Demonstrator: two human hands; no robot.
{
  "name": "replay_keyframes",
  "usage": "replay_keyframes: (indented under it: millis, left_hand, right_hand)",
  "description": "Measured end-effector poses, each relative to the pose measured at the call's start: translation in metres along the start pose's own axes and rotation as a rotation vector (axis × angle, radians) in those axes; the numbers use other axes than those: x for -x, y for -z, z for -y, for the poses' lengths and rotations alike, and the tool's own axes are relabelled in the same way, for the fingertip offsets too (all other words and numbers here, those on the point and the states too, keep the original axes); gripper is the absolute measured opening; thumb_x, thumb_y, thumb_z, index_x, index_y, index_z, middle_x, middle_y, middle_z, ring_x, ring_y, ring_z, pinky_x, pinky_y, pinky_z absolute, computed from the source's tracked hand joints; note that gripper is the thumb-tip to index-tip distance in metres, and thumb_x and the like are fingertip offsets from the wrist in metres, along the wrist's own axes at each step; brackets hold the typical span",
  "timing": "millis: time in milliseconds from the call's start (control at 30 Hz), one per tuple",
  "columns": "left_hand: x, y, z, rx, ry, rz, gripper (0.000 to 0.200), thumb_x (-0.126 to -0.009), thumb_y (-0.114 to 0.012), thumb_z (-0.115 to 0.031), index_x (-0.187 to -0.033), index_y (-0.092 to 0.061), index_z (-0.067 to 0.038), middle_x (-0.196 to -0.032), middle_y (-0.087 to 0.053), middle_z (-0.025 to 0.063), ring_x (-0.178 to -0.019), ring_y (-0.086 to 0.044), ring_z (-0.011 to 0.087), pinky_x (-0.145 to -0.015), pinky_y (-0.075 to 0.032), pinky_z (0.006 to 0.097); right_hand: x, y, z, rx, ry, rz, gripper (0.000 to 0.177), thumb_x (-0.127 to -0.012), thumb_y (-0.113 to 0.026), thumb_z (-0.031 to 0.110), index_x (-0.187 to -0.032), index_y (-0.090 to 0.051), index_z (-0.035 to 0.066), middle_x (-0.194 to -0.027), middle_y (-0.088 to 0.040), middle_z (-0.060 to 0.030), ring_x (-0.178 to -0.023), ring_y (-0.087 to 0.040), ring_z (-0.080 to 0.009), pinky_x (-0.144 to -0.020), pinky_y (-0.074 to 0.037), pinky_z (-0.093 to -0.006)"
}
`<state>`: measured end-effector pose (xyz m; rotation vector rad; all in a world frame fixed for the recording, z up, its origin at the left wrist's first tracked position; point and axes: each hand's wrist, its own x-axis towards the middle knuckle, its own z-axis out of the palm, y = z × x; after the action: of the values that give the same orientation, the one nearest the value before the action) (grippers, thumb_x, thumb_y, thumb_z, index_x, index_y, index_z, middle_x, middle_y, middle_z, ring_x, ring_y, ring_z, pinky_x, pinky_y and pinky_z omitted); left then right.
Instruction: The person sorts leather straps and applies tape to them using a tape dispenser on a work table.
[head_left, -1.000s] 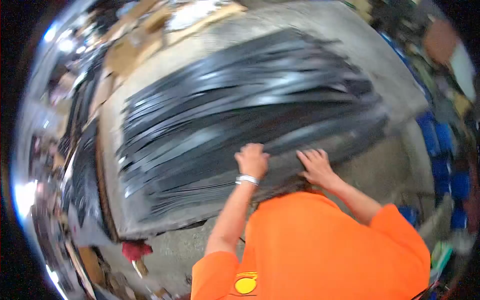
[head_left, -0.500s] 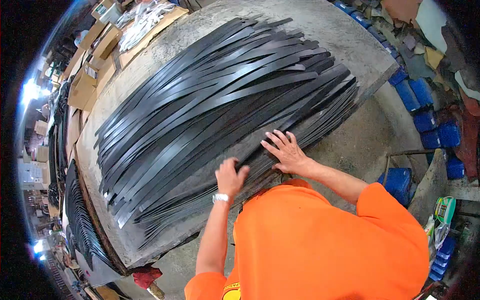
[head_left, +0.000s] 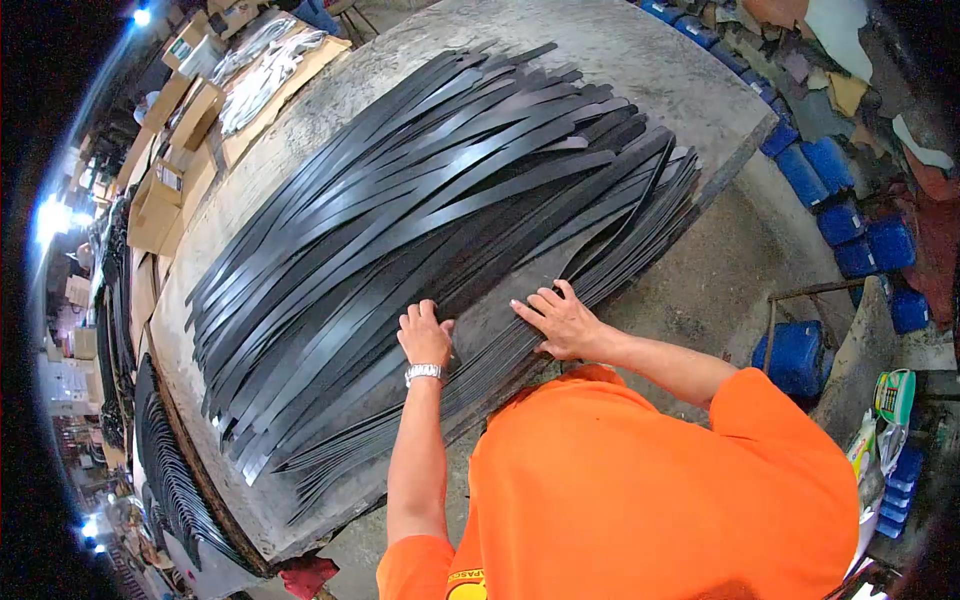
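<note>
Long black flat strips, like leather belt straps, lie in a wide fanned pile (head_left: 400,210) across the table. A narrower bundle of strips (head_left: 490,350), mostly on edge, runs along the table's near side. My left hand (head_left: 427,338), with a metal watch at the wrist, rests at the pile's near edge, fingers bent over it and thumb apart. My right hand (head_left: 565,322) lies on the near bundle with its fingers apart. One strip (head_left: 640,200) bows from near the right hand toward the bundle's far right end. My left fingertips are partly hidden.
The grey table (head_left: 690,75) has a worn edge. Blue containers (head_left: 820,180) line the floor on the right, beside leather scraps. Cardboard boxes (head_left: 160,205) and white strips (head_left: 270,80) lie at the upper left. More black strips (head_left: 180,480) hang at the left edge.
My left hand has moved away from the near bundle toward the large pile's edge. The right hand has shifted slightly toward me, and a strip beside it now bows along the bundle.
</note>
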<state>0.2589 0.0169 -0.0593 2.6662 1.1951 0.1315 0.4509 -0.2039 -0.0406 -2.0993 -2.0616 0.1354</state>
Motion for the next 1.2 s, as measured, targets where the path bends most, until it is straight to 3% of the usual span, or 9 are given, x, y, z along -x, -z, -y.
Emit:
replay_keyframes:
  millis: [200, 300, 367, 500, 600, 767, 933, 1033, 1200]
  left_hand:
    - [0.061, -0.005, -0.003, 0.180, -0.083, 0.177, 0.039, -0.089, -0.067, -0.051, -0.106, -0.067, -0.015, -0.105, -0.064, 0.0087, -0.106, -0.059, 0.0331, -0.084, -0.044, 0.0508]
    - [0.093, -0.005, -0.003, 0.275, -0.108, 0.166, 0.038, -0.091, -0.065, -0.050, -0.108, -0.069, -0.016, -0.114, -0.062, 0.0075, -0.110, -0.057, 0.0310, -0.088, -0.042, 0.0486]
    - [0.090, -0.001, 0.006, 0.338, -0.131, 0.177, 0.039, -0.092, -0.065, -0.049, -0.113, -0.069, -0.016, -0.118, -0.061, 0.0078, -0.113, -0.057, 0.0319, -0.092, -0.042, 0.0481]
    - [0.030, -0.001, 0.017, 0.216, -0.136, -0.358, 0.049, -0.084, -0.078, -0.030, -0.127, -0.062, -0.014, -0.127, -0.058, 0.0103, -0.119, -0.055, 0.0329, -0.099, -0.042, 0.0494]
    - [-0.008, 0.015, 0.012, 0.078, -0.074, -0.326, 0.055, -0.079, -0.081, -0.025, -0.128, -0.059, -0.012, -0.128, -0.056, 0.0117, -0.120, -0.055, 0.0339, -0.098, -0.045, 0.0514]
    - [-0.025, 0.030, 0.009, 0.050, 0.044, 0.078, 0.055, -0.073, -0.087, -0.029, -0.117, -0.058, -0.012, -0.119, -0.058, 0.0108, -0.114, -0.059, 0.0327, -0.089, -0.049, 0.0526]
    - [-0.035, 0.030, 0.016, -0.141, -0.187, 0.198, 0.059, -0.069, -0.090, -0.038, -0.112, -0.061, -0.009, -0.114, -0.063, 0.0126, -0.109, -0.062, 0.0389, -0.088, -0.050, 0.0512]
    - [-0.041, 0.033, 0.017, 0.152, -0.150, 0.414, 0.060, -0.070, -0.089, -0.038, -0.114, -0.062, -0.007, -0.119, -0.064, 0.0152, -0.109, -0.060, 0.0397, -0.090, -0.050, 0.0503]
    - [0.017, 0.028, -0.010, 0.115, -0.232, 0.145, 0.064, -0.089, -0.061, -0.062, -0.130, -0.062, -0.013, -0.118, -0.064, 0.0132, -0.110, -0.057, 0.0361, -0.089, -0.046, 0.0519]
  right_hand:
    - [-0.003, 0.006, -0.002, -0.030, -0.003, -0.078, 0.105, -0.065, -0.088, 0.045, -0.153, -0.040, 0.012, -0.149, -0.043, -0.0140, -0.136, -0.041, -0.0313, -0.112, -0.027, -0.0604]
    - [-0.007, 0.013, -0.002, -0.016, 0.046, -0.029, 0.107, -0.066, -0.089, 0.044, -0.154, -0.037, 0.012, -0.155, -0.037, -0.0172, -0.142, -0.036, -0.0351, -0.117, -0.019, -0.0650]
    - [-0.011, 0.010, -0.004, 0.017, 0.050, 0.013, 0.106, -0.066, -0.088, 0.047, -0.153, -0.039, 0.011, -0.145, -0.045, -0.0146, -0.139, -0.038, -0.0336, -0.119, -0.015, -0.0668]
    - [-0.011, 0.006, -0.005, 0.040, 0.043, 0.073, 0.105, -0.065, -0.087, 0.048, -0.151, -0.042, 0.009, -0.128, -0.053, -0.0114, -0.132, -0.043, -0.0316, -0.117, -0.021, -0.0643]
    - [-0.006, 0.003, -0.001, 0.049, 0.031, 0.025, 0.103, -0.066, -0.087, 0.046, -0.151, -0.043, 0.008, -0.127, -0.053, -0.0115, -0.128, -0.045, -0.0311, -0.113, -0.026, -0.0619]
    - [-0.005, 0.003, -0.001, 0.050, 0.029, 0.006, 0.101, -0.069, -0.086, 0.046, -0.151, -0.042, 0.007, -0.129, -0.052, -0.0131, -0.125, -0.044, -0.0321, -0.113, -0.026, -0.0602]
    - [-0.004, 0.009, 0.002, -0.006, 0.017, 0.007, 0.097, -0.070, -0.086, 0.043, -0.150, -0.043, 0.007, -0.128, -0.053, -0.0137, -0.127, -0.045, -0.0324, -0.113, -0.027, -0.0603]
    - [0.000, 0.013, 0.002, -0.051, 0.009, -0.018, 0.093, -0.070, -0.086, 0.041, -0.147, -0.046, 0.006, -0.127, -0.053, -0.0141, -0.129, -0.046, -0.0330, -0.114, -0.026, -0.0609]
    - [-0.001, -0.001, -0.003, -0.054, -0.001, -0.042, 0.096, -0.066, -0.088, 0.041, -0.145, -0.047, 0.005, -0.126, -0.054, -0.0134, -0.129, -0.047, -0.0320, -0.115, -0.025, -0.0610]
